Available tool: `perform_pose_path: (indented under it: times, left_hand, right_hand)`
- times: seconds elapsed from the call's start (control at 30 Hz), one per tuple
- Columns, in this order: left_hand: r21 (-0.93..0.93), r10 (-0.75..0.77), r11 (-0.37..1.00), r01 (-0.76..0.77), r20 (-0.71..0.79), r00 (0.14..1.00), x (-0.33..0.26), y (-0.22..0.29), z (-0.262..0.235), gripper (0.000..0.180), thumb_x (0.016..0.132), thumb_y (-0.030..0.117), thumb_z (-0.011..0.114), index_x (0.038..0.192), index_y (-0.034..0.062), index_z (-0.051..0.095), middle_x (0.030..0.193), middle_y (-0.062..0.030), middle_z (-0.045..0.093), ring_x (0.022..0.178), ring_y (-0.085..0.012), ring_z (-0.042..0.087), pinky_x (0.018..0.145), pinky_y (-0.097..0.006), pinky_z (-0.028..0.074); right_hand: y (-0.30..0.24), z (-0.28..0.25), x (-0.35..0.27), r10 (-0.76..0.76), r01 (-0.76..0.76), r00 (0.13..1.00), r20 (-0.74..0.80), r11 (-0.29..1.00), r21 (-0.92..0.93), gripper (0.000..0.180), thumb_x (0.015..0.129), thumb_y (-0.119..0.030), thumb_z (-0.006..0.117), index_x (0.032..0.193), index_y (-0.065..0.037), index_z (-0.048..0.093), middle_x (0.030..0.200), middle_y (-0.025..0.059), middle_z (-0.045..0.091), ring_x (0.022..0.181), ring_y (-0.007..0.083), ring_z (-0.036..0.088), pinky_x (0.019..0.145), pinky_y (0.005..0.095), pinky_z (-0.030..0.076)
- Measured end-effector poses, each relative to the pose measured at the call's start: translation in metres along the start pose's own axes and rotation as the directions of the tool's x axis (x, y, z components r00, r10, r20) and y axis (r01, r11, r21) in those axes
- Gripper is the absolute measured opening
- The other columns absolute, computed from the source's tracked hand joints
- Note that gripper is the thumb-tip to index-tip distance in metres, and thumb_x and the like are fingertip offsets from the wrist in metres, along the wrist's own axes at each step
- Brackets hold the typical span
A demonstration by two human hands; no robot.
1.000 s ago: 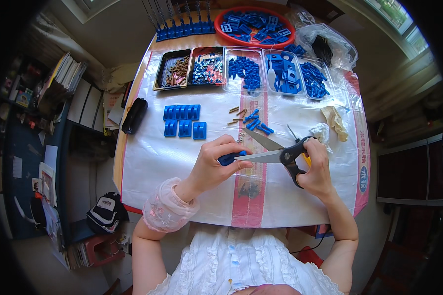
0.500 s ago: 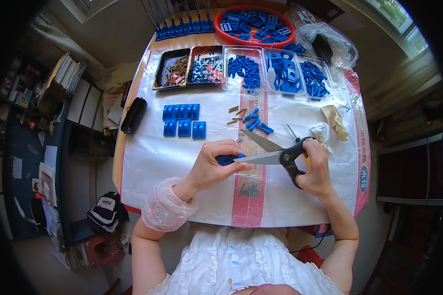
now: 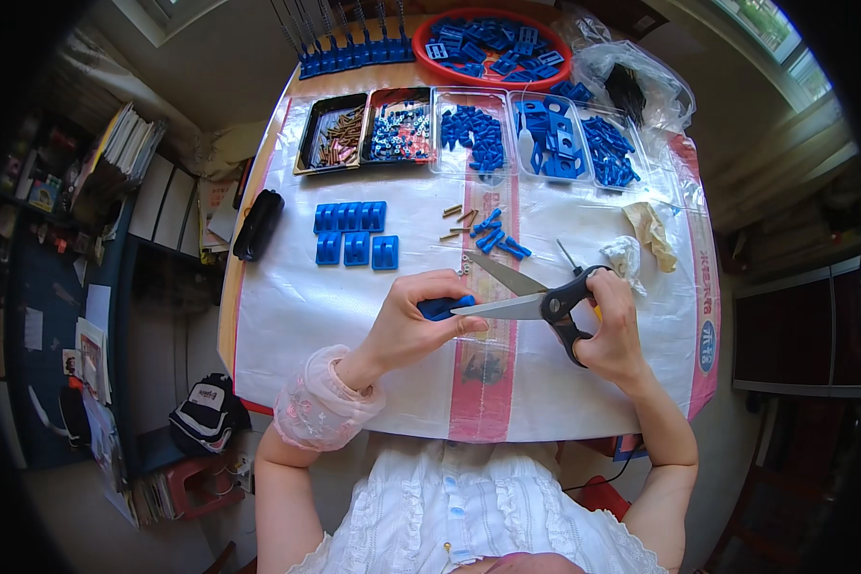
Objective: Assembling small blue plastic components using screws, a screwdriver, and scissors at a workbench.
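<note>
Between the thumb and fingers of my left hand (image 3: 421,314) is a small blue plastic part (image 3: 442,307), partly covered by the fingers. My right hand (image 3: 610,335) grips black-handled scissors (image 3: 557,304) with the blades spread. The lower blade's tip touches or overlaps the blue part; the exact contact is hard to tell. Beyond the hands lie brass-coloured screws (image 3: 452,211), loose blue plugs (image 3: 490,230) and tiny nuts (image 3: 466,265). A screwdriver (image 3: 568,254) rests behind the scissors, its handle mostly hidden by my right hand. Finished-looking blue blocks (image 3: 357,249) sit in two rows at left.
Trays along the back hold screws (image 3: 344,139), nuts (image 3: 400,129) and blue parts (image 3: 473,136). Behind them stand a red basin (image 3: 426,59) and a blue rack (image 3: 359,62) with upright rods. A black case (image 3: 259,225) lies left; crumpled paper (image 3: 651,234) lies right.
The hands, blue part and scissors hold nearly the same pose. The whole view has shifted very slightly; nothing was taken up or let go.
</note>
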State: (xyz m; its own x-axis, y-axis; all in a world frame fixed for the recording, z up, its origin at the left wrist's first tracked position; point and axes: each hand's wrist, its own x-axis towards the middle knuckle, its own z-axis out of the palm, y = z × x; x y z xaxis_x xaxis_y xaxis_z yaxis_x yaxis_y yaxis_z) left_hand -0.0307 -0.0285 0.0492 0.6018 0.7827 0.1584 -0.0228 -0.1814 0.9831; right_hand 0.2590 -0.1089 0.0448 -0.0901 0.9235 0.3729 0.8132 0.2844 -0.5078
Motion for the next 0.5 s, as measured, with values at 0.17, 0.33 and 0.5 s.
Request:
perform_pose_path:
  times: [0.17,0.33,0.5]
  left_hand:
    - [-0.069,-0.060,0.996,0.061,0.012,0.998,-0.0009,0.0000,0.0009,0.025,0.083,0.018,0.088,0.090,-0.0015,0.074,0.082,-0.0021,0.065,0.074,-0.0070,0.056,0.063,-0.023,0.042]
    - [-0.050,-0.019,0.999,0.020,0.007,1.000,0.0004,0.0000,0.0023,0.023,0.084,0.016,0.087,0.093,-0.0016,0.075,0.084,-0.0035,0.067,0.074,-0.0084,0.058,0.064,-0.023,0.044]
    - [0.068,0.088,0.994,-0.087,-0.007,0.996,0.0014,-0.0014,0.0035,0.021,0.084,0.014,0.086,0.093,-0.0023,0.076,0.083,-0.0060,0.067,0.072,-0.0124,0.058,0.063,-0.026,0.043]
  right_hand:
    - [0.0002,-0.0001,-0.0002,0.007,-0.007,1.000,0.001,1.000,0.002,0.044,0.056,-0.002,0.071,0.095,0.000,0.052,0.090,0.0170,0.053,0.087,0.0386,0.052,0.078,0.0441,0.040]
    - [0.0018,0.0010,-0.0010,-0.005,0.005,1.000,-0.022,1.000,0.000,0.044,0.056,-0.002,0.071,0.095,-0.001,0.052,0.090,0.0168,0.052,0.086,0.0385,0.052,0.077,0.0441,0.040]
    - [0.0013,0.0009,0.0005,-0.011,0.011,1.000,-0.017,1.000,0.007,0.043,0.056,-0.002,0.071,0.094,-0.001,0.051,0.088,0.0163,0.051,0.085,0.0379,0.051,0.076,0.0432,0.039]
